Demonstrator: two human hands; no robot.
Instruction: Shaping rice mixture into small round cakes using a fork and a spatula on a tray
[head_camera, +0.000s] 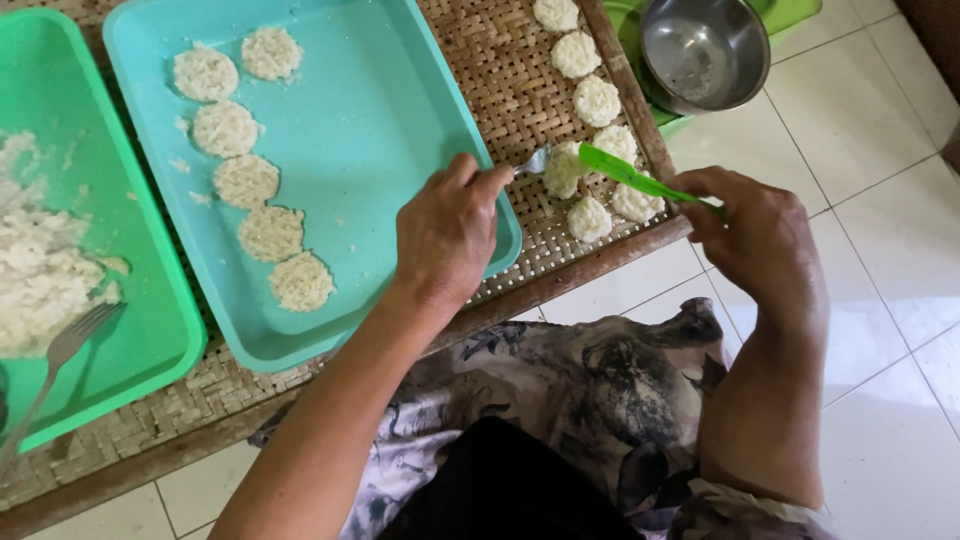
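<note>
Head view, looking down. The left hand (445, 235) pinches the handle of a small metal utensil (534, 162), fingers closed on it, its tip touching a white rice patty (563, 170) on the woven bamboo tray (500, 80). The right hand (752, 232) is closed around a green plastic spatula (625, 175), whose blade lies against the same patty from the other side. This patty sits near the tray's right edge, within a column of similar patties (592, 100) that runs along that edge. A turquoise tray (400, 110) rests on the middle of the woven tray and holds six more patties (247, 180) along its left side. At the left edge, a green tray (130, 260) contains loose cooked rice (35, 270) and a fork (60, 355). Beyond the woven tray's far right corner, a steel bowl (703, 50) stands in a green container (790, 15) on the tiled floor (880, 300).
</note>
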